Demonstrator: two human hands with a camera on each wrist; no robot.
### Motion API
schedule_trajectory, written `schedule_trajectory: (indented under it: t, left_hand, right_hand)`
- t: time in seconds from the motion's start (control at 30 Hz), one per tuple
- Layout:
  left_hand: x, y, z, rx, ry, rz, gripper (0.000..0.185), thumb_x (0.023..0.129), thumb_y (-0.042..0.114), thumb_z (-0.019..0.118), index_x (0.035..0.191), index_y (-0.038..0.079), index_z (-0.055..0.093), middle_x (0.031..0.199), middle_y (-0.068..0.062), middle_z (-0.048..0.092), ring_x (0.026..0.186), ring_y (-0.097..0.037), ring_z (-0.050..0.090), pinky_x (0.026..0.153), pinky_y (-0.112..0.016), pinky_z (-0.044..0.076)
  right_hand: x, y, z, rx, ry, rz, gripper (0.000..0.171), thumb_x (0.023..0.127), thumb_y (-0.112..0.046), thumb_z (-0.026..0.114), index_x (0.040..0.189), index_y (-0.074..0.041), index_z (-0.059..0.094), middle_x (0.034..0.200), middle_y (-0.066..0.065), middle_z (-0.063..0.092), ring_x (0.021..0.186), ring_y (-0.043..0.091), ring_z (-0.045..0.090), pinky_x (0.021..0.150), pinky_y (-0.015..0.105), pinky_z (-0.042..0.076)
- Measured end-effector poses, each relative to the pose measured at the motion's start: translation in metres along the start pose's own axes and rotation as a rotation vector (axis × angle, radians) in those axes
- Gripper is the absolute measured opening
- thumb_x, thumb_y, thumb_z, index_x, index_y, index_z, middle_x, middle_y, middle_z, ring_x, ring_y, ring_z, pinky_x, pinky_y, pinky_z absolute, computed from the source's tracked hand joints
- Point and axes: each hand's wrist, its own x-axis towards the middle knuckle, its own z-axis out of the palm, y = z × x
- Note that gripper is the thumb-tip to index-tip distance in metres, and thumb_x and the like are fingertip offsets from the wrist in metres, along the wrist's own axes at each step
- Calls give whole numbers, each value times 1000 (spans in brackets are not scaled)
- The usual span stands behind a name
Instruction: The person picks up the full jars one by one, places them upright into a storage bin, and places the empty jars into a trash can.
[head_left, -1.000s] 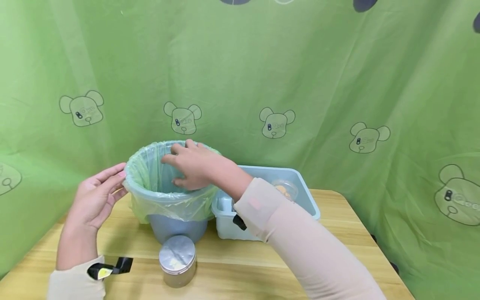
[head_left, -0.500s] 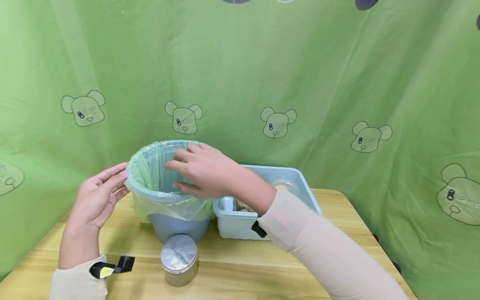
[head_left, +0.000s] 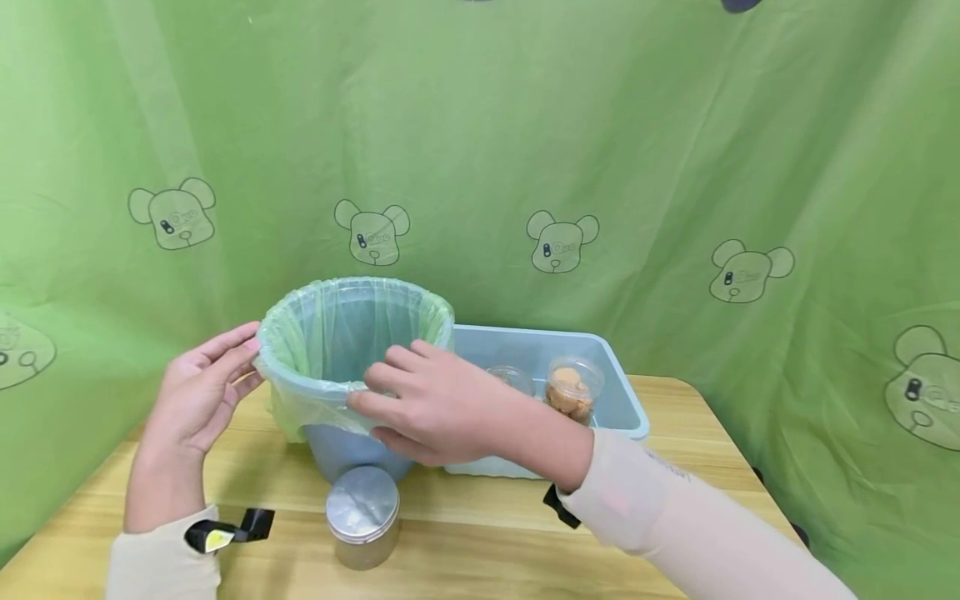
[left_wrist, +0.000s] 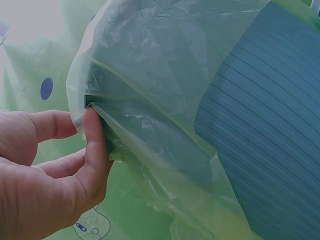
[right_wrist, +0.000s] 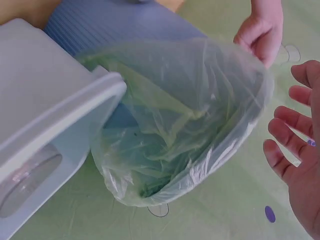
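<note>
Bag (head_left: 300, 400) already over bin (head_left: 352, 450) rim; left hand (head_left: 198, 392) pinches edge, right hand (head_left: 442, 408) wide, touching front; smoothing left.

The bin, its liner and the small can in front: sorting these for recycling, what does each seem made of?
Bin: blue plastic by its look, matt, with fine moulded ribs. Liner: thin translucent green plastic film, crinkled and folded over the rim. Can: probably metal, with a brushed silver lid that reflects light.
</note>
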Motion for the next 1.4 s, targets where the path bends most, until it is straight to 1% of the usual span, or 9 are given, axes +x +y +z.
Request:
schedule_trajectory:
  t: [0.27, 0.53, 0.67, 0.8, 0.9, 1.03, 1.13, 1.23, 1.4]
  left_hand:
    - [0, 0, 0, -11, 0, 3, 23, 99, -4, 62, 114, 6, 76, 106, -5, 76, 90, -14, 73, 82, -27, 60]
    - [1, 0, 1, -9, -1, 2, 22, 99, -4, 63, 115, 6, 75, 107, -5, 76, 91, -15, 73, 82, -27, 60]
    - [1, 0, 1, -6, -3, 4, 22, 99, -4, 63, 115, 6, 75, 107, -5, 76, 91, -15, 73, 82, -27, 60]
    - [1, 0, 1, -4, -1, 0, 22, 99, -4, 63, 115, 6, 75, 106, -5, 76, 91, -14, 73, 82, -27, 60]
    - [1, 0, 0, -5, 0, 0, 23, 99, -4, 63, 115, 6, 75, 106, -5, 76, 91, -14, 73, 82, -27, 60]
    - [0, 0, -1, -9, -4, 5, 23, 99, -5, 62, 115, 6, 75, 106, -5, 76, 90, -14, 73, 82, -27, 60]
    - [0, 0, -1, -12, -6, 5, 23, 99, -5, 62, 115, 6, 76, 106, -5, 76, 90, -15, 73, 82, -27, 60]
    - [0, 0, -1, -12, -5, 4, 23, 99, -5, 62, 114, 6, 76, 106, -5, 76, 90, -15, 73, 82, -27, 60]
    - [0, 0, 0, -15, -8, 9, 23, 99, -5, 61, 114, 5, 76, 106, -5, 76, 91, -15, 73, 82, -27, 60]
  right_hand:
    - [-8, -18, 11, -45, -18, -40, 32, 101, -36, 57, 127, -19, 61, 107, -3, 61, 93, 18, 55, 79, 30, 46]
    - [-14, -33, 31, -41, -20, -73, 32, 99, -36, 58, 127, -21, 62, 105, -5, 61, 91, 17, 53, 77, 29, 44]
    - [-18, -41, 45, -35, -54, -72, 36, 99, -38, 56, 130, -21, 62, 110, -5, 61, 93, 16, 53, 77, 28, 44]
    - [-21, -51, 61, -47, -82, -86, 37, 101, -40, 54, 132, -22, 61, 114, -6, 60, 96, 15, 53, 80, 27, 45]
    - [-22, -58, 73, -39, -96, -97, 38, 102, -41, 52, 135, -24, 59, 122, -6, 60, 104, 14, 54, 84, 27, 46]
    - [-23, -66, 87, -17, -136, -92, 44, 103, -45, 49, 142, -26, 55, 132, -5, 59, 115, 15, 53, 89, 27, 46]
    - [-22, -70, 95, -1, -162, -90, 48, 103, -49, 47, 145, -27, 52, 137, -4, 56, 120, 16, 52, 92, 29, 47]
    - [-21, -73, 100, 27, -167, -83, 50, 104, -52, 45, 147, -28, 51, 140, -4, 55, 122, 17, 51, 93, 30, 47]
    - [-19, -76, 107, 76, -200, -70, 55, 104, -56, 44, 151, -27, 46, 146, -2, 51, 122, 19, 51, 93, 31, 47]
